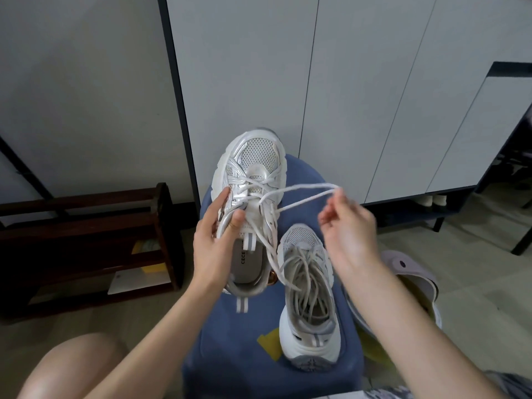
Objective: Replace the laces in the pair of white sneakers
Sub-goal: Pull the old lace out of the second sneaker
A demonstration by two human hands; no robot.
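My left hand (214,240) grips a white and silver sneaker (253,174) by its left side and holds it up, toe pointing away. A white lace (299,194) runs from its eyelets out to the right as a stretched loop, and my right hand (349,226) pinches the loop's far end. Another length of this lace hangs down from the held sneaker. The second white sneaker (308,295) stands on a blue stool (230,341), heel toward me, with a loose pile of greyish laces (303,280) heaped in and on it.
A dark wooden shoe rack (86,240) stands on the left. White cabinet doors (359,96) fill the background. A pale purple clog (408,272) lies right of the stool. A bare knee (72,367) shows at the bottom left.
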